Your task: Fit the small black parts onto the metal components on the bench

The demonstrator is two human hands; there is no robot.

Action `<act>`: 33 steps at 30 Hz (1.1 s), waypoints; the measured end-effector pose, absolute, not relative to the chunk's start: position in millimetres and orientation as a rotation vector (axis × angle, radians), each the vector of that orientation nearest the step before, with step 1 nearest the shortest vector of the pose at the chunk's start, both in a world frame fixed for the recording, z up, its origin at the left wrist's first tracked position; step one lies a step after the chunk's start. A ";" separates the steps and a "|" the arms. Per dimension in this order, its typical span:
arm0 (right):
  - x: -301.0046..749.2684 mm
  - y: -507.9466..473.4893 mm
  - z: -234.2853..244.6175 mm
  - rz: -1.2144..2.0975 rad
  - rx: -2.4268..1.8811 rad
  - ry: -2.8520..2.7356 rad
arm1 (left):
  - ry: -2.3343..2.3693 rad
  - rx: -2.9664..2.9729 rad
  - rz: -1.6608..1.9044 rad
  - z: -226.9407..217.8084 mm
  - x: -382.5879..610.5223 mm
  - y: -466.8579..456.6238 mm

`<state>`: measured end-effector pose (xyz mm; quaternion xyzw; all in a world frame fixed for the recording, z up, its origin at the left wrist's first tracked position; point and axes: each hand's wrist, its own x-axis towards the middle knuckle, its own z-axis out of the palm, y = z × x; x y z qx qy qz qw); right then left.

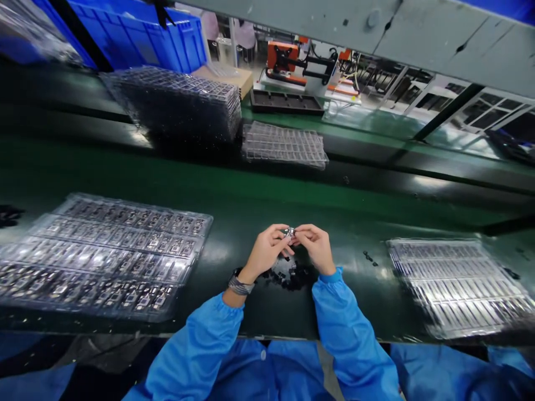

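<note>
Above the green work surface, my left hand (270, 248) and my right hand (316, 245) meet with fingertips pinched. Between them is a small shiny circuit board (289, 231), gripped from both sides. A loose pile of small black pieces (292, 274) lies on the surface just below my hands; their kind is too small to make out. To the left, a clear plastic tray (196, 253) carries rows of similar small circuit boards. On the right sits another clear tray (451, 278) with long narrow slots, its contents blurred by glare.
A tall stack of clear trays (179, 106) stands at the back left, beside a blue crate (146, 36). Flatter trays (284, 145) and a black tray (286, 102) are at the back centre. Several black bits (370, 258) lie right of my hands. A grey beam (359, 22) crosses overhead.
</note>
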<state>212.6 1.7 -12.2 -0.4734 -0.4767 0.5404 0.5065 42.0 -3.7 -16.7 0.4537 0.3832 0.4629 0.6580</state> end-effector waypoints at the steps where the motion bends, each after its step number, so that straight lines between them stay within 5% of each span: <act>1: 212.2 1.7 -11.9 1.302 -1.147 -1.152 | 0.870 1.033 1.046 -17.2 41.9 -3.3; 33: 213.8 -6.9 -4.4 1.281 -1.165 -1.215 | 0.911 1.243 1.006 -9.3 42.4 -10.0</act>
